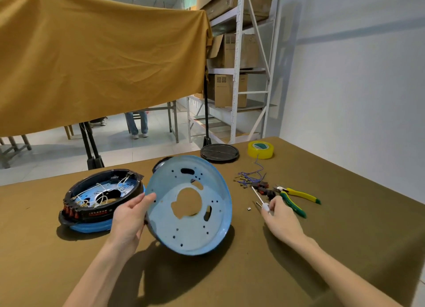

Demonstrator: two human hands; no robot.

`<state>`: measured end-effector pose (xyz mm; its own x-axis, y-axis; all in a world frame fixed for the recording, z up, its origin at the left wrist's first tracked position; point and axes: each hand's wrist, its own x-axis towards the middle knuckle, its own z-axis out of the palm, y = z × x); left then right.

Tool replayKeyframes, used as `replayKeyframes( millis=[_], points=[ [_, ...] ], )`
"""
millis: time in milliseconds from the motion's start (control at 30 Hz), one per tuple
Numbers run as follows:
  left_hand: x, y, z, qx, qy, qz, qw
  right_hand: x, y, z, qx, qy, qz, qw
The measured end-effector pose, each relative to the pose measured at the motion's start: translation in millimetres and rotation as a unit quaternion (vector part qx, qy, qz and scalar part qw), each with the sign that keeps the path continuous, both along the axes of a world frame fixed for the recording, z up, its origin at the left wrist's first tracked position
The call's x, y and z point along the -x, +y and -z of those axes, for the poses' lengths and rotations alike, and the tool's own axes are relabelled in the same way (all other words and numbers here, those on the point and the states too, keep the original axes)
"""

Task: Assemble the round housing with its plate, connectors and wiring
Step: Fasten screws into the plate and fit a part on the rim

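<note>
Here the left hand [132, 217] grips the rim of the blue housing [190, 206], holding it tilted on edge with its lower rim on or just above the table [345, 214], hollow side toward the camera. The right hand [279, 217] pinches the white handle of a screwdriver [261, 199] lying beside the loose connectors [264, 189] and purple wires [251, 176].

The housing hangs from one grip on its rim, so it could swing or slip if that hold loosens while the right hand lifts the tool. Lifting the screwdriver carelessly could drag the wires or scatter the small screw [248, 208] near it. The pliers [296, 197] lie just beside the right hand and could be knocked.

A second, wired housing [101, 198] sits near the left hand, leaving little room on that side. The front of the table, toward the person, is open. A black lid [219, 152] and yellow tape [260, 149] sit near the far edge, well apart from both hands.
</note>
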<state>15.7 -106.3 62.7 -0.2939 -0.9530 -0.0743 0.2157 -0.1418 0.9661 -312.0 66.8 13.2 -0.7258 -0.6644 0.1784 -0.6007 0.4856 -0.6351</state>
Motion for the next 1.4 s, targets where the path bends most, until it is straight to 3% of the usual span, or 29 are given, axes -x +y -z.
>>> replayKeyframes(
  millis=[133, 233, 400, 567, 800, 900, 1000, 1167, 1400],
  points=[
    [9, 7, -15, 0.146, -0.015, -0.012, 0.989, -4, -2, 10, -0.086, 0.099, -0.006, 0.991],
    [17, 16, -24, 0.268, -0.056, -0.026, 0.961, -4, -7, 11, -0.116, 0.137, -0.017, 0.984],
    [33, 30, -20, 0.467, -0.165, 0.014, 0.869, -1, -25, 11, -0.106, 0.227, -0.082, 0.965],
    [39, 42, -4, 0.569, -0.273, 0.067, 0.773, 3, -41, 6, -0.159, 0.269, -0.127, 0.941],
    [39, 51, 29, 0.660, -0.317, 0.121, 0.671, 14, -39, 5, -0.137, 0.243, -0.113, 0.954],
    [37, 53, 48, 0.684, -0.336, 0.145, 0.631, 12, -35, 0, -0.009, 0.153, -0.062, 0.986],
    [40, 56, 65, 0.707, -0.354, 0.149, 0.593, -7, -38, -11, 0.138, 0.022, -0.044, 0.989],
    [38, 59, 75, 0.686, -0.361, 0.162, 0.611, -53, -44, -21, 0.175, -0.014, -0.157, 0.972],
    [17, 33, 73, 0.651, -0.354, 0.093, 0.665, -60, -42, -12, 0.089, -0.037, -0.253, 0.963]
  ],
)
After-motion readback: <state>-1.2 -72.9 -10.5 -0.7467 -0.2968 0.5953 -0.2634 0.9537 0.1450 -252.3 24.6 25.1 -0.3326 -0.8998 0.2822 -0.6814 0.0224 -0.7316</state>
